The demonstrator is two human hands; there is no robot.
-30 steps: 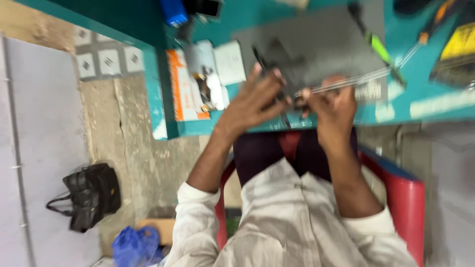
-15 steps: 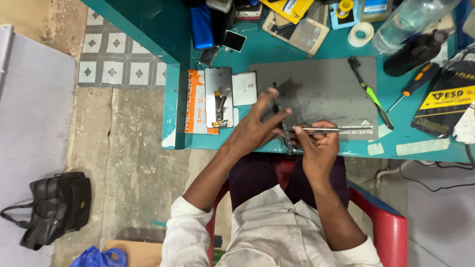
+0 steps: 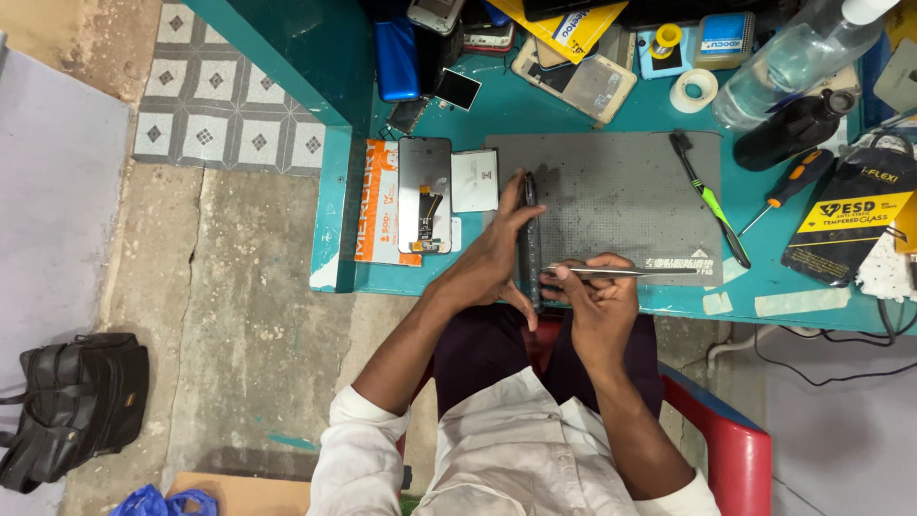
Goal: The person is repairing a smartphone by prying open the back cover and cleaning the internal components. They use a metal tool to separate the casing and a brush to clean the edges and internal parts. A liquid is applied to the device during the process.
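A: Where's the phone [image 3: 528, 239]?
B: I see it on edge on the grey mat [image 3: 611, 191], left hand [image 3: 492, 263] fingers clamped along it.
A: And the right hand [image 3: 597, 301]?
B: Fingers pinched on tweezers [image 3: 630, 272], tips just beside the phone.

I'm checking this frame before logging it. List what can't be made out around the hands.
Head view only:
- Phone stands on edge under the left hand; its faces are hidden, and the fingers cover its lower end.
- Tweezers in the right hand: the tip near the phone is too small to tell whether it touches.
- Bottle top is cut off by the upper edge.
- Bag is cut by the left edge.
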